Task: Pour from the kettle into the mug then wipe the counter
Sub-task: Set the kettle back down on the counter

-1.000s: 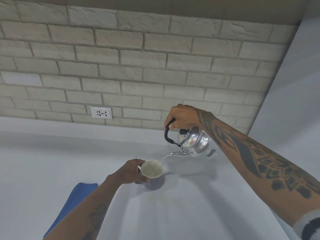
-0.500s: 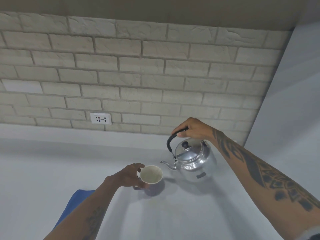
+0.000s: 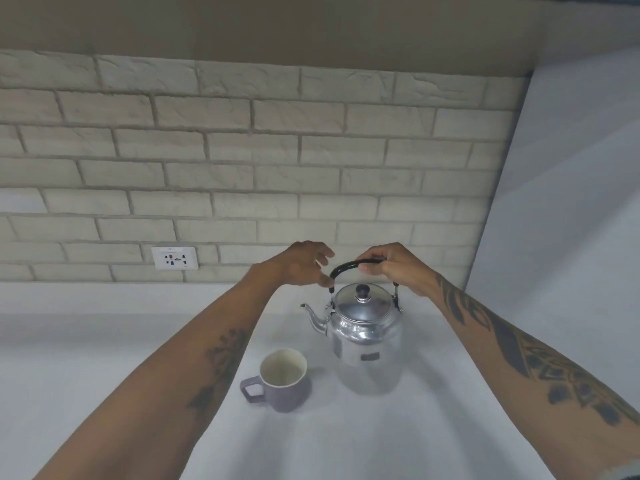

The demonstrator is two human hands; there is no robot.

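Kettle: the shiny steel kettle with a black arched handle (image 3: 363, 327) stands upright on the white table (image 3: 104, 358).
Mug: the lilac ceramic mug (image 3: 282, 379) sits just beside it, nearer me.
Right hand (image 3: 394, 268): my fingers pinch the handle.
Left hand (image 3: 301, 266): loosely open, touching the handle's end.
Progress: I judge pouring finished; wiping is left, no cloth in view.

kettle (image 3: 363, 327) set down upright, left hand (image 3: 301, 265) off mug (image 3: 282, 379)
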